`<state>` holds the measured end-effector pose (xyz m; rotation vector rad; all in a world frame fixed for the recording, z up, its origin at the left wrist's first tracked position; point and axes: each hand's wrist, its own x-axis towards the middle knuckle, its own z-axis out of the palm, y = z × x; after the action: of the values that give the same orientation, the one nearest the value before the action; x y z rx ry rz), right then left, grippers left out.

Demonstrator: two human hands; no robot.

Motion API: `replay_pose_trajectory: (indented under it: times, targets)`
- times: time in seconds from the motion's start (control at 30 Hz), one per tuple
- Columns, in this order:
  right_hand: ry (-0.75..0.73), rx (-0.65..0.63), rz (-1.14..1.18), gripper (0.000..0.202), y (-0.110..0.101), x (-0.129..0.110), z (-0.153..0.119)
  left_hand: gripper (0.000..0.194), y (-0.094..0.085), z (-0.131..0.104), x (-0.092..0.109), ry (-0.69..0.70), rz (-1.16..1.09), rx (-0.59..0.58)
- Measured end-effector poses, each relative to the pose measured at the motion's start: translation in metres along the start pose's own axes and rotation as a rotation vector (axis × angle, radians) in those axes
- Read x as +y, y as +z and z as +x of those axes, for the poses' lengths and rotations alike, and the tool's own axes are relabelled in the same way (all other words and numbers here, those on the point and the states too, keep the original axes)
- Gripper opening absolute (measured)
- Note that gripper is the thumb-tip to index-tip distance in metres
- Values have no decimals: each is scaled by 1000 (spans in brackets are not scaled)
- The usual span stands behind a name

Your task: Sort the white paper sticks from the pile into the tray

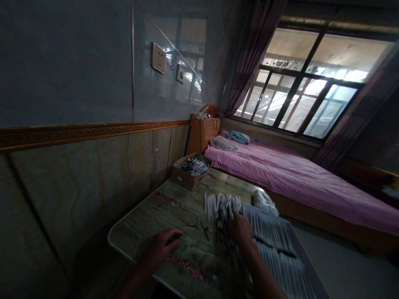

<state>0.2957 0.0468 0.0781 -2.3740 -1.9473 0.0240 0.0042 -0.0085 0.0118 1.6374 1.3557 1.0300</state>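
My left hand [163, 246] hovers over the near left part of the marbled table, its fingers loosely curved and apart with nothing between them. My right hand [241, 229] is closed at the near edge of a pile of slim white pen-like sticks [222, 204]; its fingertips are hidden, and what they grip cannot be made out. Right beside it lies a shallow tray [307, 253] filled with rows of similar sticks, with dark parts across the middle. A thin dark stick [205, 230] lies alone between my hands.
At the table's far corner a cardboard box [184, 179] holds many grey and white slim pieces. A clear plastic bag [264, 202] lies behind the tray. The table [140, 220] stands near the tiled wall, and a bed with a pink checked cover [268, 166] is beyond it.
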Motion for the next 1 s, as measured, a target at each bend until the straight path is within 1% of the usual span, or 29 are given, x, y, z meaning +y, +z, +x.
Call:
replay_pose_trajectory:
  times: [0.1,0.17,0.23,0.3,0.33,0.37,0.43,0.5,0.57,0.63,0.7,0.83,0.93,1.0]
  targets:
    - [-5,33,57,35,-6,0,-10,24,2,3,1,-41,-62,19]
    - [-69,63,179,34,-9,-8,-24,29,9,8,4,-101,-158,51]
    - [-176,82,331,33,-10,-22,-43,42,23,13,10,-163,-297,83]
    - [-284,82,416,35,-8,-39,-64,56,41,17,19,-227,-489,21]
    - [-343,70,434,36,-7,-47,-74,59,51,19,24,-229,-592,-15]
    - [-385,58,434,36,-5,-54,-82,57,59,20,29,-217,-656,-41]
    - [-429,43,430,37,0,-62,-92,49,73,20,37,-176,-710,-9]
    - [-413,27,435,30,5,-61,-90,44,80,19,41,-194,-748,50]
    - [-355,19,426,24,8,-54,-79,43,81,17,41,-246,-805,115]
    - [-297,32,362,21,12,-45,-65,43,80,15,40,-284,-888,170]
    - [-268,45,252,23,15,-38,-51,41,79,14,38,-302,-971,208]
    - [-302,24,62,27,22,-36,-37,35,78,12,36,-356,-1065,258]
    - [-350,20,2,29,27,-37,-35,32,76,11,36,-363,-1120,261]
    - [-372,42,-1,27,27,-37,-36,31,74,11,38,-358,-1147,248]
